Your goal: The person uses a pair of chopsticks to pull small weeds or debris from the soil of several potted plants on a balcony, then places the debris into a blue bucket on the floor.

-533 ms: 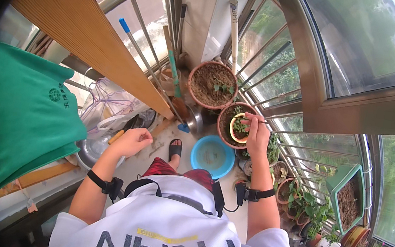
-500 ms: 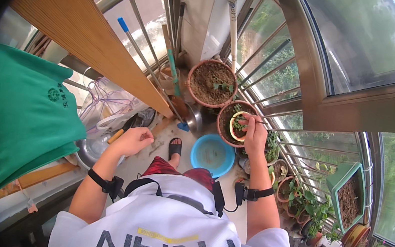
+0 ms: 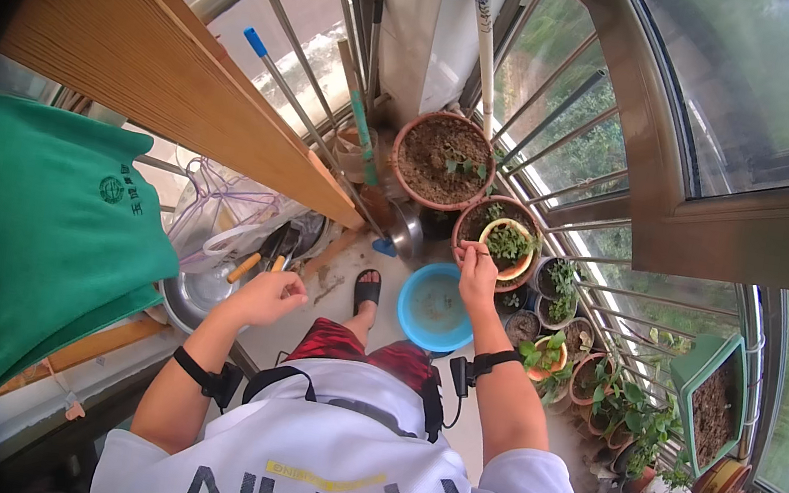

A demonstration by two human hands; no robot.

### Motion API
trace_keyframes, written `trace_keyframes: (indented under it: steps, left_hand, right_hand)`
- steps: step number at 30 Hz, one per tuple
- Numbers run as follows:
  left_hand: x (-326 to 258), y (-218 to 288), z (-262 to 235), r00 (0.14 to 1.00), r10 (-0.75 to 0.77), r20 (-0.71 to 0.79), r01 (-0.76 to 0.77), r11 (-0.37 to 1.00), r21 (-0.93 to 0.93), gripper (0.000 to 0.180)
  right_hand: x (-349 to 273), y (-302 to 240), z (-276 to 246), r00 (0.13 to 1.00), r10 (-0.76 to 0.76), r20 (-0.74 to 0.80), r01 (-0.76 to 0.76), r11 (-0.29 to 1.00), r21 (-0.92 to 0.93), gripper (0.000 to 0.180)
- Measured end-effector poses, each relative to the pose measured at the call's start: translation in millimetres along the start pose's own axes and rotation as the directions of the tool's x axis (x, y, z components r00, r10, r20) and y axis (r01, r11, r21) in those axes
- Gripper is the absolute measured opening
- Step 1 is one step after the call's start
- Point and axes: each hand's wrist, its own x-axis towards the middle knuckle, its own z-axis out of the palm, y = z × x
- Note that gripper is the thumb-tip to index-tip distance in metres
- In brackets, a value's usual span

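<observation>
My right hand is beside the left rim of a small yellow-rimmed pot, its fingertips pinched together. Whatever they may hold is too small to make out. Green seedlings grow in that pot, which sits inside a larger brown pot. A blue basin with some liquid in it stands on the floor just left of my right wrist. My left hand hangs in the air, fingers loosely curled and holding nothing, near a yellow-handled tool and a metal bowl.
A large pot of soil stands in the corner. Several potted plants line the railing on the right, below a green planter. A wooden board slants across the left, above a green cloth and purple hangers.
My right hand has drawn back from over the seedlings to the left side of the yellow-rimmed pot. My left hand has barely moved. The whole view has shifted slightly.
</observation>
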Motion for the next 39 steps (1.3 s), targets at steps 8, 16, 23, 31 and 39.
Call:
trace_keyframes:
  steps: [8,16,23,31,39]
  left_hand:
    - [16.3,-3.2,-20.4,0.996,0.054,0.073,-0.062,0.992,0.109,0.024]
    - [40.5,16.7,-10.4,0.965,0.186,0.184,-0.227,0.946,0.233,0.025]
    - [46.9,4.7,27.8,0.955,0.183,0.234,-0.239,0.94,0.242,0.026]
    - [63.6,-8.4,70.0,0.971,0.199,0.129,-0.228,0.933,0.278,0.025]
    - [60.5,-14.9,112.2,0.979,0.188,0.075,-0.2,0.954,0.225,0.022]
  right_hand:
    - [6.5,-2.4,13.4,0.997,-0.008,-0.078,0.004,0.998,-0.056,0.021]
    - [13.6,20.3,36.2,0.995,-0.007,-0.1,-0.001,0.996,-0.084,0.019]
    - [3.7,23.3,25.9,0.982,-0.102,-0.158,0.067,0.975,-0.21,0.017]
    - [-23.4,16.5,3.1,0.923,-0.338,-0.183,0.277,0.915,-0.293,0.01]
    - [-46.7,39.7,-12.1,0.89,-0.416,-0.189,0.339,0.879,-0.336,0.015]
